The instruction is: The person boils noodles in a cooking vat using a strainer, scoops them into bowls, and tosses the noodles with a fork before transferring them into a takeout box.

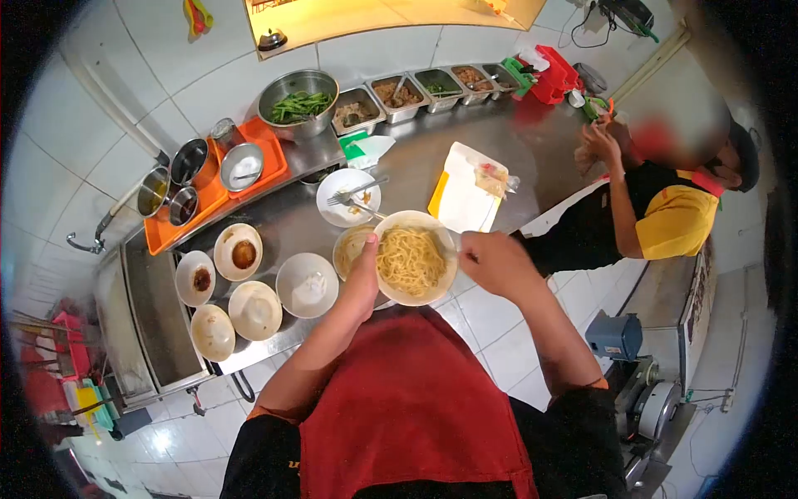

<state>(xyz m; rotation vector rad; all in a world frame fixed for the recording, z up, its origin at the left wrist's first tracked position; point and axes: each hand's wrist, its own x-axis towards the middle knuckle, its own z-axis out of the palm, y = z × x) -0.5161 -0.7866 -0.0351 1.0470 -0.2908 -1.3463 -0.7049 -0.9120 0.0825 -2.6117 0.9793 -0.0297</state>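
A white bowl of yellow noodles (411, 259) is tilted toward me just above the counter's near edge. My left hand (361, 284) grips its left rim, thumb up. At the right rim my right hand (497, 263) is closed in a fist; what it holds is blurred and hidden. Partly behind my left hand and the noodle bowl stands another bowl (346, 249). A white plate (332, 214) with a fork (342, 198) and food scraps lies just beyond.
To the left stand several bowls (307, 285), some with dark sauce. An orange tray (264, 143) holds metal containers. Along the wall are a bowl of green vegetables (299, 106) and topping pans (397, 94). A food wrapper (467, 187) lies ahead. A co-worker (657, 212) stands right.
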